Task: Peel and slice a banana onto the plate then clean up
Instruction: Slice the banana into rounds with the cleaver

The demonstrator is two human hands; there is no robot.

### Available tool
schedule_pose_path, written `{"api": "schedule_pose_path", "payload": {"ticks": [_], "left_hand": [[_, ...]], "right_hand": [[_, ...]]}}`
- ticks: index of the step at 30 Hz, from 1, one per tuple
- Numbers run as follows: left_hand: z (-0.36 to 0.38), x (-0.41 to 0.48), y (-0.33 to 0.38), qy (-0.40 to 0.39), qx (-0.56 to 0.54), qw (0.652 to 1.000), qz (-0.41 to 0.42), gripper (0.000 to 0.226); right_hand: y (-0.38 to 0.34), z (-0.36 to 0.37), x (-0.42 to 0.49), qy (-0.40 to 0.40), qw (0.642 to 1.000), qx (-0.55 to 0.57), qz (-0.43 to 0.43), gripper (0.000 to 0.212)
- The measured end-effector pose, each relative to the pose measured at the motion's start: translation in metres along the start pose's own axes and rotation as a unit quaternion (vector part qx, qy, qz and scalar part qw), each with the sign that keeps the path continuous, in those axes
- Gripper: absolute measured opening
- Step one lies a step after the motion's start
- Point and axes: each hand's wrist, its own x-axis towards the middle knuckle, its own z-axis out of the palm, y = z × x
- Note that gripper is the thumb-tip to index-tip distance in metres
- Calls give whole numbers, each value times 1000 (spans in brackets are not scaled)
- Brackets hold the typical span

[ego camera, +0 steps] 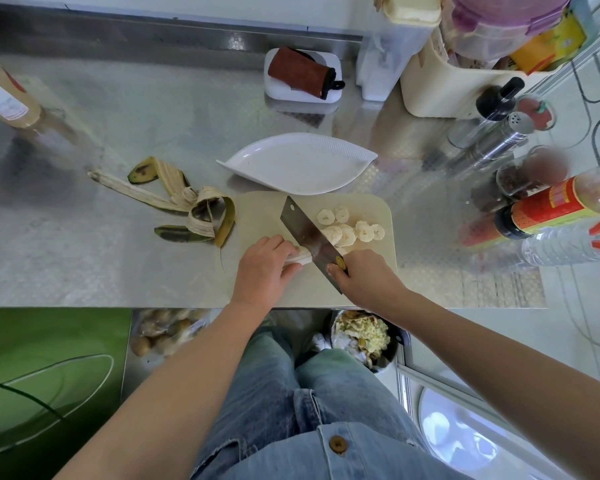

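on my feed the left hand (262, 268) is closed down over the last stub of the peeled banana (300, 258), pinning it to the pale cutting board (257, 216) near the board's middle. the right hand (362, 273) is wrapped tight around the handle of the cleaver (303, 233); the broad blade runs diagonally, edge down on the banana right next to the left fingertips (293, 252). the two hands sit near each other with the blade between them.

on the far side of the blade a loose pile of banana slices (347, 228) lies on the right half of the board, some overlapping, a couple apart toward the back edge. the white leaf-shaped plate (298, 164) sits just behind the board, its near rim touching or overlapping the board's back edge, with no slices on it. the banana peel (184, 206) is splayed open on the steel counter (84, 254) to the left, one strip draped onto the board's left edge.

at the right side of the counter stand bottles and shakers (499, 140). below the counter edge i can see a bin of food scraps (361, 334) beside the person's jeans (291, 410).
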Motion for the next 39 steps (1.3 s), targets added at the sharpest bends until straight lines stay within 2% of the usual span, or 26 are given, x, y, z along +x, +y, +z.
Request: {"api": "schedule_pose_path", "payload": {"ticks": [10, 18, 24, 30, 39], "left_hand": [[0, 0, -1, -5, 7, 1000, -5, 27], [-2, -2, -1, -15, 17, 1000, 1, 35], [-1, 12, 9, -19, 13, 1000, 7, 33], [1, 7, 5, -16, 28, 999, 21, 35], [0, 6, 3, -10, 26, 999, 18, 29]], "right_hand": [[0, 20, 5, 9, 1000, 12, 0, 50], [15, 4, 10, 45, 998, 33, 10, 50], [22, -11, 7, 56, 997, 54, -16, 49], [19, -20, -1, 21, 1000, 0, -15, 48], [13, -25, -5, 10, 1000, -6, -12, 48]]}}
